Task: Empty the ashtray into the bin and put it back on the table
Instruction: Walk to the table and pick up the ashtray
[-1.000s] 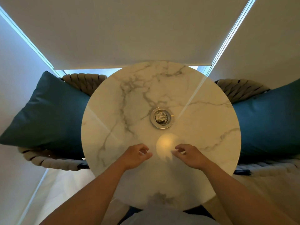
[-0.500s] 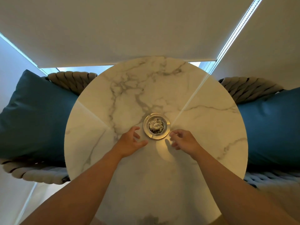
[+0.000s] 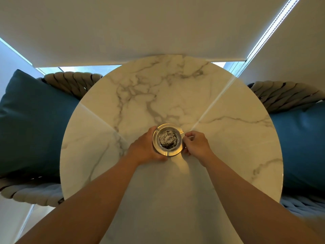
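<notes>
Marble table (image 3: 219, 155): round and veined, carrying the ashtray near its middle as we are looking down.
Ashtray (image 3: 168, 140): metal, sitting upright on the table, holding grey ash.
Left hand (image 3: 146, 147): we are curling it around the ashtray's left rim, thumb at the near edge.
Right hand (image 3: 196, 144): we are pinching the right rim with bent fingers.
Cushions: teal ones are lying at either side, left (image 3: 35, 124) and right (image 3: 299, 147).

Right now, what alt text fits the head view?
Two bare hands, left hand and right hand, touch opposite sides of a round metal ashtray full of ash on a round marble table, with teal cushions either side.
</notes>
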Tool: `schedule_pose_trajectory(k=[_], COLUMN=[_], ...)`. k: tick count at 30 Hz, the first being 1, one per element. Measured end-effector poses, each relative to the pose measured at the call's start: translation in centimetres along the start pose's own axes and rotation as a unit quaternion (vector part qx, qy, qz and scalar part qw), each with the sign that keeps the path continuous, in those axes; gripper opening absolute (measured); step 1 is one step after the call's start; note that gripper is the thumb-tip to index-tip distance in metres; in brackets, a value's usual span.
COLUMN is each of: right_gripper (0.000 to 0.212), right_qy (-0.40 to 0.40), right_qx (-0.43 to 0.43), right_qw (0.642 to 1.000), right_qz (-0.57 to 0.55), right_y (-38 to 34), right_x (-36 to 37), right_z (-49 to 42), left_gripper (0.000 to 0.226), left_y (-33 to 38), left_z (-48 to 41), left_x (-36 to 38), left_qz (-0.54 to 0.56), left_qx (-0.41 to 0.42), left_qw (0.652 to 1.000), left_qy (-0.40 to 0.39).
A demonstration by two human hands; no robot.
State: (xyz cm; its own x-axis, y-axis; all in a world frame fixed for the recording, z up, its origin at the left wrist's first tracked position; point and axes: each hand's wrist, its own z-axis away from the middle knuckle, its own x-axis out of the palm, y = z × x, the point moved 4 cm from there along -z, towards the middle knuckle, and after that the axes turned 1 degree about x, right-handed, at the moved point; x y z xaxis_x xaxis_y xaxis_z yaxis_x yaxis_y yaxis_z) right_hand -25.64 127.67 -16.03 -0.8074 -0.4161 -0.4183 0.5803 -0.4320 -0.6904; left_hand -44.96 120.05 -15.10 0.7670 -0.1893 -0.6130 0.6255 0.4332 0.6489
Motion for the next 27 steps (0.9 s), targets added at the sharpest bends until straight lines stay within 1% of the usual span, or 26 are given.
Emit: schedule_pose_trajectory(k=[4, 9, 14, 16, 17, 20, 24, 25, 27], right_gripper=[0.015, 0.018, 0.012, 0.005, 0.006, 0.029, 0.083, 0.092, 0.103], right_qy=[0.007, 0.006, -0.005, -0.018, -0.029, -0.069, -0.128, -0.141, -0.156], right_qx=[0.002, -0.003, -0.021, -0.035, -0.047, -0.1, -0.175, -0.194, -0.223], right_qw=[1.0, 1.0, 1.0, 0.999, 0.998, 0.993, 0.973, 0.965, 0.953], right_qz=[0.002, -0.014, -0.022, -0.02, -0.015, 0.015, 0.082, 0.106, 0.135], right_y=[0.1, 0.4, 0.3, 0.1, 0.0, -0.3, -0.4, -0.4, -0.4], right_x=[0.1, 0.3, -0.1, -0.4, -0.5, -0.8, -1.0, -1.0, -0.7], right_z=[-0.2, -0.2, 0.8, 1.5, 2.0, 3.6, 6.3, 6.9, 8.4], left_gripper=[0.115, 0.112, 0.108, 0.109, 0.109, 0.105, 0.107, 0.107, 0.108], left_y=[0.4, 0.9, 1.6, 1.7, 1.7, 1.5, 0.9, 0.8, 0.5], left_z=[0.3, 0.9, 2.2, 2.9, 3.4, 5.0, 7.3, 7.9, 9.2], left_x=[-0.1, -0.4, -1.0, -1.0, -1.0, -0.9, -1.2, -1.3, -1.6], left_qz=[-0.022, -0.009, 0.02, 0.035, 0.043, 0.065, 0.064, 0.061, 0.054], left_qx=[-0.009, 0.011, 0.023, 0.027, 0.028, 0.031, 0.044, 0.05, 0.057], left_qw=[1.0, 1.0, 0.999, 0.998, 0.998, 0.996, 0.995, 0.995, 0.996], left_qy=[0.002, 0.021, 0.044, 0.046, 0.047, 0.056, 0.056, 0.053, 0.047])
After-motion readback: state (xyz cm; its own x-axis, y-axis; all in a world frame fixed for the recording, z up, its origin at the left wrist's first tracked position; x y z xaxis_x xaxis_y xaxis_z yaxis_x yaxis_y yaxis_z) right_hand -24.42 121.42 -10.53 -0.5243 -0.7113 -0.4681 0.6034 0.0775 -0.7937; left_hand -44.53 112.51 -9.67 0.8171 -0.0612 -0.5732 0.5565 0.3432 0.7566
